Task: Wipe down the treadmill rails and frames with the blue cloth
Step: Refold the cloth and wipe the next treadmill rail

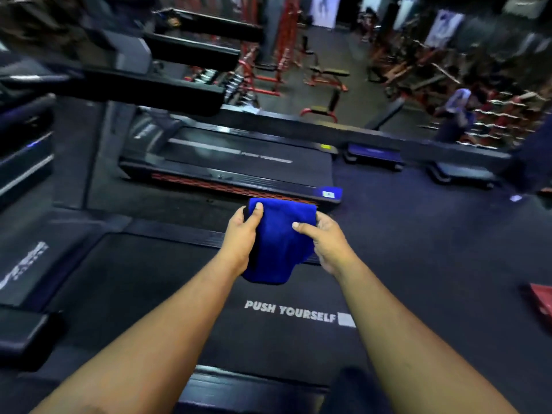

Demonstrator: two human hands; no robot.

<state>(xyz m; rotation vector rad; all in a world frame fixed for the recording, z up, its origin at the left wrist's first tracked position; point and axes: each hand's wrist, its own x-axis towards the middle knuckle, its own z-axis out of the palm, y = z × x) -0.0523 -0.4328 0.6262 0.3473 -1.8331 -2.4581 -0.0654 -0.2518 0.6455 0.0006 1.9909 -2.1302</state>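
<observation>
A folded blue cloth (280, 240) hangs in the air in front of me, held by both hands. My left hand (243, 237) grips its left edge with the thumb over the top corner. My right hand (324, 239) grips its right edge, thumb pressed on the front face. Below the hands lies a black treadmill belt (179, 294) printed "PUSH YOURSELF". Its side rail (167, 231) runs just beyond the hands. A second treadmill (239, 165) with a red-patterned side frame lies further off.
Treadmill handrails and consoles (143, 88) rise at upper left. Step platforms (373, 153) sit on the dark floor to the right. Red benches and racks (322, 76) fill the back, where a person (457, 115) stands. A red object (542, 303) lies at the right edge.
</observation>
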